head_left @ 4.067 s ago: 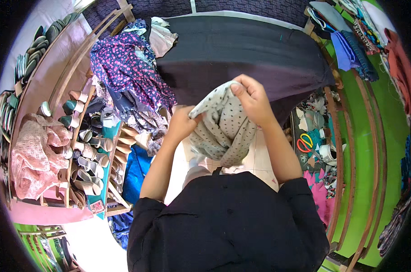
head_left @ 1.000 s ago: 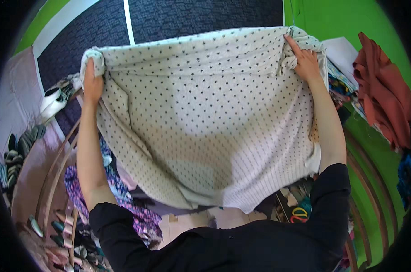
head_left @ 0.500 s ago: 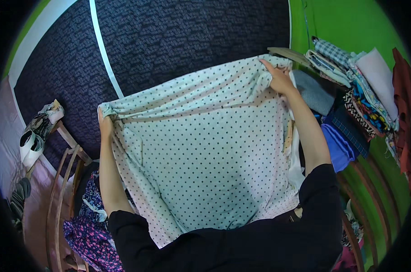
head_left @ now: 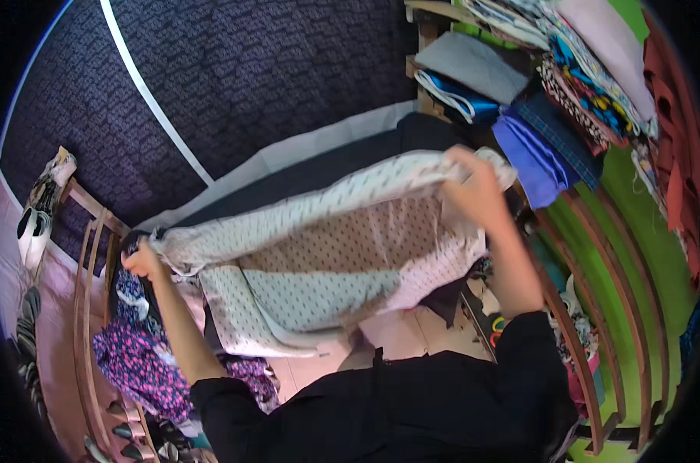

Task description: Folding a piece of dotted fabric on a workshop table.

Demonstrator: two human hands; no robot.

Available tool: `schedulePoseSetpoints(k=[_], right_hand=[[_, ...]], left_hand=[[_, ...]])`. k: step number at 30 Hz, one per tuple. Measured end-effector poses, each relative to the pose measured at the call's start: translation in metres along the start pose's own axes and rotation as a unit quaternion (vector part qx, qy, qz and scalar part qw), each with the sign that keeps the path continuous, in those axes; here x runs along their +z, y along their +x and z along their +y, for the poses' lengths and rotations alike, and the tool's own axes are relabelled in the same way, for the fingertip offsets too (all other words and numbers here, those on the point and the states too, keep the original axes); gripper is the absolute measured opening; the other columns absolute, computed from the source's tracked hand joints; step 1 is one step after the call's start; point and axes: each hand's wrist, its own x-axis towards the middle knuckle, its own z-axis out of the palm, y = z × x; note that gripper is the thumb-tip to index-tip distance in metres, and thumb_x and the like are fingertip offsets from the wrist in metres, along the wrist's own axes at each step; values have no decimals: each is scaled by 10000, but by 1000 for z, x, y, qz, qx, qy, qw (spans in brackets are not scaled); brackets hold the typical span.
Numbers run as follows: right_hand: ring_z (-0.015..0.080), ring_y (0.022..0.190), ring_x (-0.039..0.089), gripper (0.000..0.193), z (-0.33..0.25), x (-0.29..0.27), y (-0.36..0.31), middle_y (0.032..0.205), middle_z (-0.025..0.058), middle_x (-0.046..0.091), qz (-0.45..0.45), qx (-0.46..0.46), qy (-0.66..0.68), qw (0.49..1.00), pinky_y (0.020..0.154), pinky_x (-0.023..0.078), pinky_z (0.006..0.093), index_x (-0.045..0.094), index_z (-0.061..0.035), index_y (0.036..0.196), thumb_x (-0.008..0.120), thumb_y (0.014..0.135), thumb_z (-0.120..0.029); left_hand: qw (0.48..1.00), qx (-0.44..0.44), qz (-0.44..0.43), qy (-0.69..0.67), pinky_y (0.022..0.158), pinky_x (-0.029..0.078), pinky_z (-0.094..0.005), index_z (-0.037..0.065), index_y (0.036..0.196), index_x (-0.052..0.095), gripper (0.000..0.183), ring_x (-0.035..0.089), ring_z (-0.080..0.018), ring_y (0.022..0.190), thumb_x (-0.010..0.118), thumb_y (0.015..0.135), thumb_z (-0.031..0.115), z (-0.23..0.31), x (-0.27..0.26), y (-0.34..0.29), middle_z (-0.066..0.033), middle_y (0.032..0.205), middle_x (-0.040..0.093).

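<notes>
**Pale dark-spotted cloth [head_left: 327, 297], one piece, held spread between two hands**

Location: suspended in front of the torso, above the tiled floor [head_left: 436, 328], with the dark-covered surface [head_left: 435, 133] seen beyond its upper edge.

Hold: the left end is clenched in the left hand [head_left: 144, 261], fingers curled in. The upper right corner is grasped by the right hand [head_left: 473, 189], fingers bent over the gathered edge; motion blur is present there, and the exact placing of the thumb cannot be told.

Handling (judged): light and soft, without stiffness; readily creased, sagged and bunched. Little risk of breakage is expected, though slipping at a loosely pinched edge is possible. It is best taken at the two upper corners, with the edge kept drawn between them so that the middle does not collapse.

Differences from half a second ago: the upper edge has been lowered from against the patterned wall [head_left: 288, 100]. The panel, then hung broad and open, is now foreshortened and slack, its lower part folded inward. More of the dark-covered surface is exposed, and the floor is now shown below the hem. The folded blue fabric [head_left: 531, 154] at right is more fully seen.
</notes>
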Motion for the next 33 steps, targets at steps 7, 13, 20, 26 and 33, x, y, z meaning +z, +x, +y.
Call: schedulePoseSetpoints(k=[7,13,20,26,33], right_hand=[[289,705,589,269,-53,83,-121,780,128,604,-116,-84,120,982,616,456,355,584,-57,856,583,587,-56],[288,683,570,299,-12,101,-157,774,74,594,-143,-57,-12,988,580,445,383,589,-123,909,586,614,-74],[305,768,563,204,63,127,-180,861,126,578,-25,53,-29,998,674,438,395,613,-101,876,596,677,-142],[366,918,524,395,87,153,-215,968,217,565,-82,227,-35,970,776,423,402,562,12,980,653,671,-217],[290,964,532,510,104,181,-251,1003,177,566,19,224,112,968,819,409,348,515,37,1053,690,616,-156]], left_hand=[[599,489,-626,-97,938,299,-385,24,1237,322,844,439,-317,1056,751,526,171,30,-185,-287,-179,1113,482],[687,443,-559,-137,625,425,-331,-9,872,582,368,532,-314,707,450,535,-75,-14,-202,-267,-149,769,552],[910,236,-276,-200,781,420,-311,-40,974,558,257,536,-210,836,437,747,-23,-100,-190,-79,-119,909,583],[977,184,92,-48,882,376,-369,-22,1174,399,494,467,-301,1010,510,693,-27,-111,-187,-57,-211,1121,440],[767,466,-423,-123,899,309,-383,58,1066,497,468,445,-273,1026,666,638,139,-52,-163,-299,-125,1049,499]])
